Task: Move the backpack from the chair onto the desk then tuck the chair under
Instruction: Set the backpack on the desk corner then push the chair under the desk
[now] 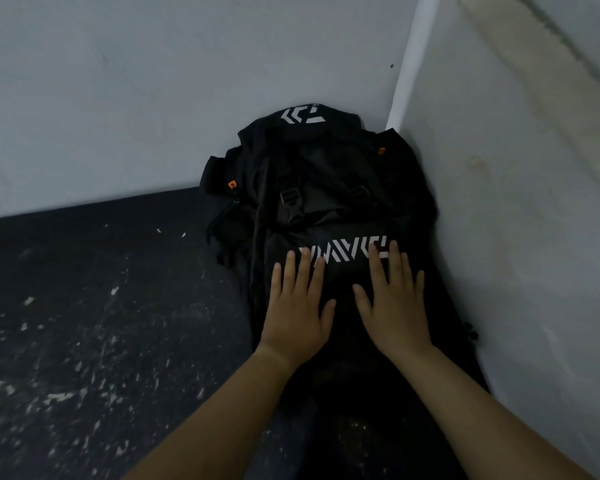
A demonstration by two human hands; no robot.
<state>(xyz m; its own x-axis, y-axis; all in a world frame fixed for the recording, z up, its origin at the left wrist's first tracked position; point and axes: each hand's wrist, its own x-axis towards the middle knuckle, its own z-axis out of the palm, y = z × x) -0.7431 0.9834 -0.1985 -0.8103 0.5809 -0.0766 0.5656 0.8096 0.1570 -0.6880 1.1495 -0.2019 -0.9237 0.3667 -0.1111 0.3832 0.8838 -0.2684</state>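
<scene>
A black backpack [326, 209] lies flat on a dark surface [84, 306], pushed into the corner where two pale walls meet. Its top end touches the back wall [153, 81], and its right side runs along the side wall [516, 202], with no gap visible there. White block lettering [343, 255] crosses the middle of the pack, and a white logo [300, 116] sits on its top flap. Small orange tabs show at its left and upper right edges. A black buckle [291, 206] hangs near the centre.

Both hands rest palm down on the pack, fingers spread and flat, gripping nothing. The left hand [297, 313] lies just below the lettering, near the pack's left edge. The right hand [394, 306] lies beside it, close but not touching, fingertips reaching the lettering. Bare forearms come in from the bottom of the view.

To the left of the pack the surface is open and wide, scuffed with white flecks. Its back edge meets the back wall. No chair is in view.
</scene>
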